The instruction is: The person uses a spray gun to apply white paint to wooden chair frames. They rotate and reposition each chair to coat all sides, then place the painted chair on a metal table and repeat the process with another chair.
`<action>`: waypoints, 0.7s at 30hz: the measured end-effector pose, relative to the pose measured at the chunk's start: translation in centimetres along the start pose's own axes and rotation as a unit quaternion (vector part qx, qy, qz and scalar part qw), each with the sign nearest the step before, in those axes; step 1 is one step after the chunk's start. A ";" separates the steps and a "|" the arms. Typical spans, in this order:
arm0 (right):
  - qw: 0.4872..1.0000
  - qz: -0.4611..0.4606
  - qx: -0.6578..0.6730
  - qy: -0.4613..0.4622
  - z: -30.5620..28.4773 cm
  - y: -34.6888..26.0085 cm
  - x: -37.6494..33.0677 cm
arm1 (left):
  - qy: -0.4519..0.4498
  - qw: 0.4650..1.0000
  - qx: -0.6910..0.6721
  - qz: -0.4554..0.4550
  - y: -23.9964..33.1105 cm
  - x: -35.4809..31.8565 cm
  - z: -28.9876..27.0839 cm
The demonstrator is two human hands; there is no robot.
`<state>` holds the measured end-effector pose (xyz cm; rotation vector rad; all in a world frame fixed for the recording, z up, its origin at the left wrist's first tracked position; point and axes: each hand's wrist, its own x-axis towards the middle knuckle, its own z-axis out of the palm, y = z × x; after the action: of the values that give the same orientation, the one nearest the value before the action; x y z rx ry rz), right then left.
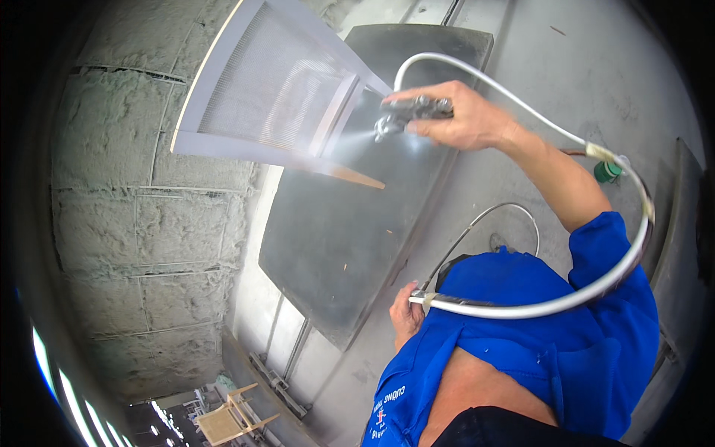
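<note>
A pale woven-mesh chair frame with a wooden rim (275, 89) hangs tilted in front of a dark grey flat board (350, 223), with nothing between it and the metal spray gun (408, 113). A white hose (566, 298) loops from the gun around the person's blue-sleeved arm, and a thinner grey line (488, 216) curves nearby. The room is a spray booth: grey fibrous filter wall (126, 223) on the left, dusty concrete floor (596, 67), a wooden chair (231, 421) far below. The gun's long axis lies roughly level, nozzle pointing left at the frame, mist leaving it. The right hand (458, 115) is wrapped around the gun; the left hand (406, 313) is closed on the hose near the waist.
</note>
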<state>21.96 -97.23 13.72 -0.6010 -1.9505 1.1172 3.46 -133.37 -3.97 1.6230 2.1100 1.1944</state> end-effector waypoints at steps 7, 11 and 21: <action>0.986 0.154 -0.046 0.043 -0.1 1.0 2.4 | 0.008 1.000 0.010 -0.021 1.8 0.1 -0.7; 0.993 0.084 -0.001 -0.087 0.4 3.6 1.3 | 0.002 0.999 0.045 -0.025 2.4 -0.7 -1.6; 0.965 0.152 0.007 0.213 2.9 8.5 -0.7 | -0.011 0.967 0.130 -0.218 3.9 -1.7 -4.1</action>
<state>20.17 -94.91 5.18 -1.0659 -1.5110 1.0745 4.31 -136.48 0.92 1.1515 2.5172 0.7822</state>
